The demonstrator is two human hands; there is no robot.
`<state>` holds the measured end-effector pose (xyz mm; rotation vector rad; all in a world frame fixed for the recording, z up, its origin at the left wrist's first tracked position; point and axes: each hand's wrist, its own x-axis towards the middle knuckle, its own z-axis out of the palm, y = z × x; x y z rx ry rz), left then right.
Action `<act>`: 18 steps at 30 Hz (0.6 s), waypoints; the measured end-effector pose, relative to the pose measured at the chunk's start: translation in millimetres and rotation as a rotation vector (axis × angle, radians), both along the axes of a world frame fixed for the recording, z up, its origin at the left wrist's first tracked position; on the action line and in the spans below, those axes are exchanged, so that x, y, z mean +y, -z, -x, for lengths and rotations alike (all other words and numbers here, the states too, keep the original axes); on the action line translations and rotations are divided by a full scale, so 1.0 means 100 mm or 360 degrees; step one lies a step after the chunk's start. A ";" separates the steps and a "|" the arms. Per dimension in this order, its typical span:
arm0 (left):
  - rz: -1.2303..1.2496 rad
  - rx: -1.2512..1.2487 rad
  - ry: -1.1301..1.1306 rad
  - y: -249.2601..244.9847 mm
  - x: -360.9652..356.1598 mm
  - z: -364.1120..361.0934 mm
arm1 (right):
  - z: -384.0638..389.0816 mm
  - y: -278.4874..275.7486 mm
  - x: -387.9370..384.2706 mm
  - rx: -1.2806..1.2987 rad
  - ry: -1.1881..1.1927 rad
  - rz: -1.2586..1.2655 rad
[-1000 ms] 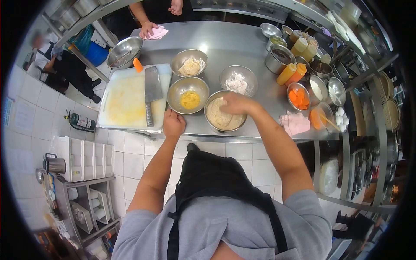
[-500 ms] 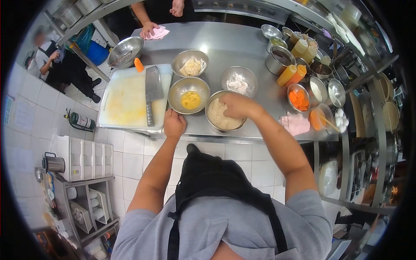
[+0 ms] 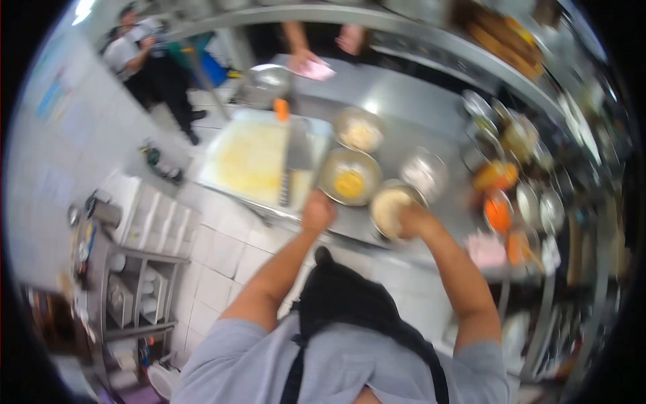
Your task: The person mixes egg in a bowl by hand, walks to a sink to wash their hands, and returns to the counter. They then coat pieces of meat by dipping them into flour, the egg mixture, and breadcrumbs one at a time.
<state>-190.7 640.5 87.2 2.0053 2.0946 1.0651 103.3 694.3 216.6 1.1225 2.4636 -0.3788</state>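
My right hand (image 3: 413, 221) reaches into a metal bowl (image 3: 378, 227) of pale crumbs (image 3: 390, 206); its fingers are blurred and hidden. At the table's front edge, my left hand (image 3: 318, 211) is curled closed, with nothing visible in it. Just beyond it is a metal bowl (image 3: 330, 176) with a yellow, egg-like mixture (image 3: 349, 182). Behind that stands a bowl of pale, lumpy food (image 3: 360, 137). A bowl of white powder (image 3: 422, 174) lies beyond the crumbs. To the left, a cleaver (image 3: 300, 149) rests on a yellow-stained cutting board (image 3: 245, 158).
Sauce bottles (image 3: 496, 176), small bowls and a bowl of orange pieces (image 3: 498, 212) crowd the right side. A pink cloth (image 3: 486, 249) lies at the front right. Across the table, another person's hand (image 3: 304, 59) rests on a pink cloth. An overhead shelf (image 3: 377, 15) spans the back.
The camera view has turned, so the table appears tilted and shifted right, with blur. My right hand stays in the crumb bowl, and my left stays at the table edge.
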 end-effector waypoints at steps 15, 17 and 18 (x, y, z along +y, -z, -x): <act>-0.0106 -0.0150 -0.0056 -0.37 -0.15 -0.04 | 0.17 -0.59 0.00 0.0921 0.0632 -0.0050; -0.0105 -0.0146 -0.0057 -0.36 -0.15 -0.04 | 0.16 -0.55 0.06 0.0959 0.0677 -0.0157; -0.0110 -0.0155 -0.0054 -0.37 -0.15 -0.04 | 0.17 -0.56 0.07 0.0934 0.0800 0.0137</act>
